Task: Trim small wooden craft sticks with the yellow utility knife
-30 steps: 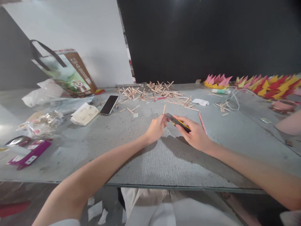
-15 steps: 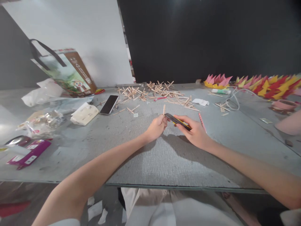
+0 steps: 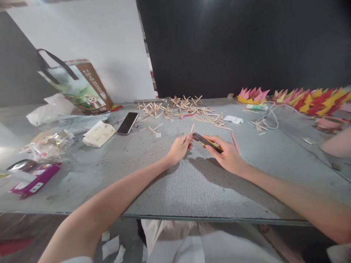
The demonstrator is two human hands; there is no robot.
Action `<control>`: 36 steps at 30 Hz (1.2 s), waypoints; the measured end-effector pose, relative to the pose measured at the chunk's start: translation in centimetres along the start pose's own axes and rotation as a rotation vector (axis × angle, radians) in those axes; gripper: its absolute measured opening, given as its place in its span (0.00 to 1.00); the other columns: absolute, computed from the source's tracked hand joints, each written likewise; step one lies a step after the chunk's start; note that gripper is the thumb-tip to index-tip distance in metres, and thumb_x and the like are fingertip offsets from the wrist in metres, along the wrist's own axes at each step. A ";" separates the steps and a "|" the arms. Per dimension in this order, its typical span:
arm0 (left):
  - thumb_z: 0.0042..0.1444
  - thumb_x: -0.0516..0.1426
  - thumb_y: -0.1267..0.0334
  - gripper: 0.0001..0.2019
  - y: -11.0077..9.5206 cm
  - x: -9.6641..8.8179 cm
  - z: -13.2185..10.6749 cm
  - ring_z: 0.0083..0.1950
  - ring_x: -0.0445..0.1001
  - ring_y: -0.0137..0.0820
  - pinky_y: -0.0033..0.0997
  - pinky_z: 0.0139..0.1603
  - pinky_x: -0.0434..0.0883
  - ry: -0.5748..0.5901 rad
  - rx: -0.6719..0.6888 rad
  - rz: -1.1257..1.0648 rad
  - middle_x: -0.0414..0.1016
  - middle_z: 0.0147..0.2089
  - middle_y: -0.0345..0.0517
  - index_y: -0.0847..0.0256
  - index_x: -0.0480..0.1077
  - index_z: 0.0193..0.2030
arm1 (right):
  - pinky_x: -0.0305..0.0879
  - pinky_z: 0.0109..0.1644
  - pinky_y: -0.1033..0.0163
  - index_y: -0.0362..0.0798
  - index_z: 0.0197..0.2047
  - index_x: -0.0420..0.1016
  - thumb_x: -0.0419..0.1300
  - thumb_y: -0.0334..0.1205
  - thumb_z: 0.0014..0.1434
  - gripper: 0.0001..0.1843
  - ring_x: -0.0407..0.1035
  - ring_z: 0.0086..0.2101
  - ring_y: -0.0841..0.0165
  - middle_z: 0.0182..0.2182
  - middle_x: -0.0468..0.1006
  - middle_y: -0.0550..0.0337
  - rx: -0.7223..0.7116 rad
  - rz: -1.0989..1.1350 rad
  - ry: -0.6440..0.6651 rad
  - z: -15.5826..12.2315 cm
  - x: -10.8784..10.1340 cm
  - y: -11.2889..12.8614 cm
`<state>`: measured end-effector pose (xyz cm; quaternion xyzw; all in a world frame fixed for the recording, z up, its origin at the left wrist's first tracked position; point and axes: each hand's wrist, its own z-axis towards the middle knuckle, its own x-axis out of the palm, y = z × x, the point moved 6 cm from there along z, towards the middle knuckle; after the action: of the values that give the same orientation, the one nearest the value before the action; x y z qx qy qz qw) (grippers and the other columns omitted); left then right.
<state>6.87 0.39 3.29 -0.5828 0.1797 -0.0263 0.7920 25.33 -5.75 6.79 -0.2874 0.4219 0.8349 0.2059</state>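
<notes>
My left hand (image 3: 179, 149) pinches a short wooden stick (image 3: 192, 128) that points up and away over the grey table (image 3: 175, 190). My right hand (image 3: 228, 155) is wrapped round a black and yellow utility knife (image 3: 207, 142), whose tip sits right beside the stick's lower end and my left fingers. Both hands hover just above the table's middle. A pink pencil (image 3: 235, 143) lies on the table beside my right hand.
A heap of crossed wooden sticks (image 3: 186, 109) lies at the back. A phone (image 3: 127, 122), a white packet (image 3: 99, 133), plastic bags (image 3: 49, 140), a purple box (image 3: 35, 179) and a printed bag (image 3: 79, 86) fill the left. Folded paper shapes (image 3: 309, 99) and a white cable (image 3: 271, 117) are at right.
The stick in my left hand has tilted a little to the right. Both hands have stayed almost in place, and the view has shifted slightly.
</notes>
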 end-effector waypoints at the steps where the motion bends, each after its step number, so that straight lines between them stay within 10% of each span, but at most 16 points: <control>1: 0.69 0.48 0.33 0.32 -0.1 -0.1 0.1 0.30 0.68 0.28 0.30 0.37 0.66 0.000 0.012 0.002 0.69 0.26 0.42 0.61 0.71 0.31 | 0.77 0.48 0.56 0.53 0.65 0.74 0.55 0.47 0.74 0.20 0.82 0.45 0.59 0.50 0.86 0.55 0.010 -0.005 -0.001 0.0 0.0 -0.1; 4: 0.70 0.49 0.35 0.31 -0.4 -0.2 0.2 0.34 0.73 0.30 0.31 0.41 0.69 0.022 0.039 -0.014 0.77 0.31 0.48 0.63 0.73 0.31 | 0.77 0.46 0.56 0.54 0.64 0.74 0.56 0.47 0.74 0.20 0.82 0.46 0.58 0.49 0.87 0.54 0.028 -0.009 -0.006 0.0 0.0 -0.3; 7: 0.72 0.51 0.43 0.25 -0.5 -0.2 0.1 0.32 0.74 0.29 0.31 0.41 0.71 0.027 0.036 -0.083 0.80 0.33 0.47 0.64 0.74 0.54 | 0.78 0.45 0.55 0.55 0.64 0.75 0.56 0.47 0.74 0.20 0.82 0.45 0.58 0.50 0.86 0.54 0.008 0.003 -0.007 0.0 0.1 -0.3; 12: 0.73 0.51 0.55 0.31 -1.1 -0.2 -0.5 0.26 0.72 0.25 0.30 0.37 0.73 0.034 0.049 -0.101 0.81 0.37 0.43 0.56 0.50 0.78 | 0.79 0.43 0.56 0.52 0.64 0.75 0.56 0.47 0.73 0.20 0.82 0.42 0.59 0.51 0.86 0.53 0.001 0.010 0.009 0.0 0.3 -0.2; 22: 0.70 0.50 0.69 0.25 -1.7 -0.2 -0.6 0.35 0.79 0.29 0.33 0.51 0.74 0.076 0.152 0.135 0.76 0.29 0.38 0.58 0.65 0.72 | 0.79 0.45 0.56 0.51 0.64 0.74 0.56 0.46 0.73 0.20 0.82 0.43 0.60 0.52 0.86 0.53 -0.010 0.047 0.035 0.1 0.5 -0.4; 36: 0.65 0.49 0.71 0.20 -0.5 0.3 -0.4 0.24 0.75 0.25 0.27 0.32 0.72 0.074 0.091 -0.056 0.76 0.32 0.37 0.57 0.65 0.62 | 0.77 0.41 0.59 0.51 0.65 0.74 0.58 0.51 0.72 0.23 0.80 0.41 0.61 0.52 0.84 0.52 0.123 0.263 0.131 0.0 1.1 -1.5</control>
<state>7.09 -0.25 3.58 -0.5497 0.1913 -0.0779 0.8094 25.34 -4.81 5.21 -0.2704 0.5188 0.8067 0.0838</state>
